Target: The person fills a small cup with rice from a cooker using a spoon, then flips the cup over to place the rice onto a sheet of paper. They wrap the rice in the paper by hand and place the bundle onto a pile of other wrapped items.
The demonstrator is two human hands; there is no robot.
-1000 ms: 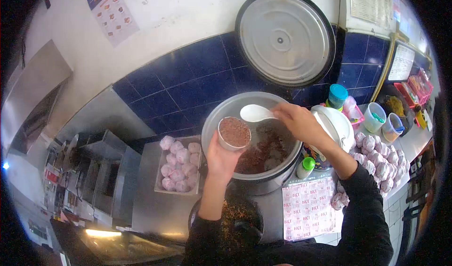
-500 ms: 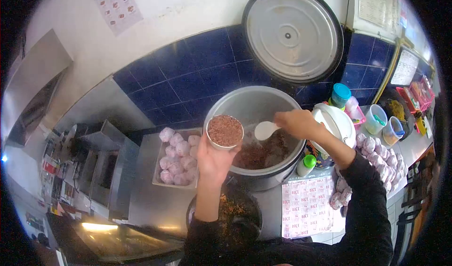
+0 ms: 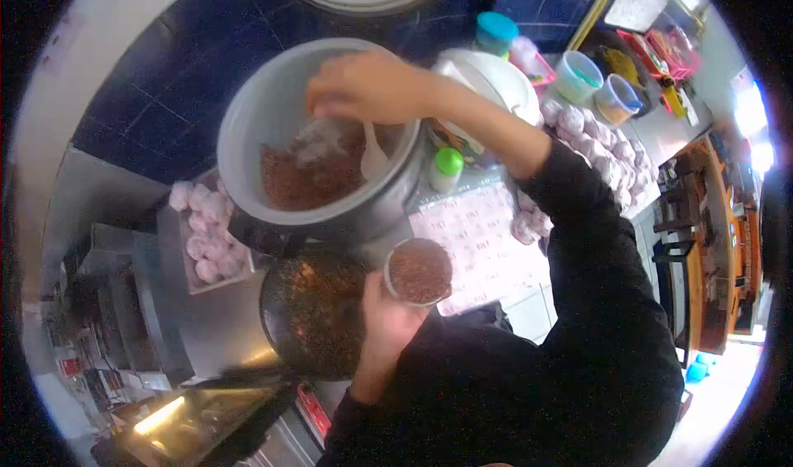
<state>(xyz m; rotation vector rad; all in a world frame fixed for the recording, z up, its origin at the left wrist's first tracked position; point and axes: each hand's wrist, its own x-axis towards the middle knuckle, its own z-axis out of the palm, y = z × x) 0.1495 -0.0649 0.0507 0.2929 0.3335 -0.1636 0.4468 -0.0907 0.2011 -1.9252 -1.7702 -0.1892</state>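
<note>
Metal cup [image 3: 419,271]: small and round, filled level to the brim with reddish-brown rice. It is held upright in the left hand [image 3: 388,322], close to the person's chest, and sits in the view between the dark pan [image 3: 314,310] and the printed paper [image 3: 483,240].
Left hand: fingers wrapped round the metal cup from below and behind, pressed against its wall.
Right hand [image 3: 363,87]: stretched out over the big pot [image 3: 248,111], palm down. Its fingers are curled downward and blurred, so I cannot tell whether they pinch anything.
White spoon [image 3: 372,157]: inside the big pot, bowl down on the rice, handle pointing up towards the right hand.
Big pot: grey and wide, standing on the steel tabletop [image 3: 211,326] by the blue tiled wall. It is partly filled with the same reddish-brown rice, heaped low.
Dark pan: round, just in front of the big pot and just left of the cup, holding dark speckled grains.
Wrapped balls [image 3: 202,219]: pink-white, packed together left of the big pot.
Printed paper: white with pink print, flat on the tabletop right of the pot.
Green-capped bottle [image 3: 447,168]: upright, between the pot and the paper.
Pile of wrapped balls [image 3: 591,140]: further right, beyond the right forearm.
Plastic tubs [image 3: 576,74]: near the wall, well apart from both hands.
</note>
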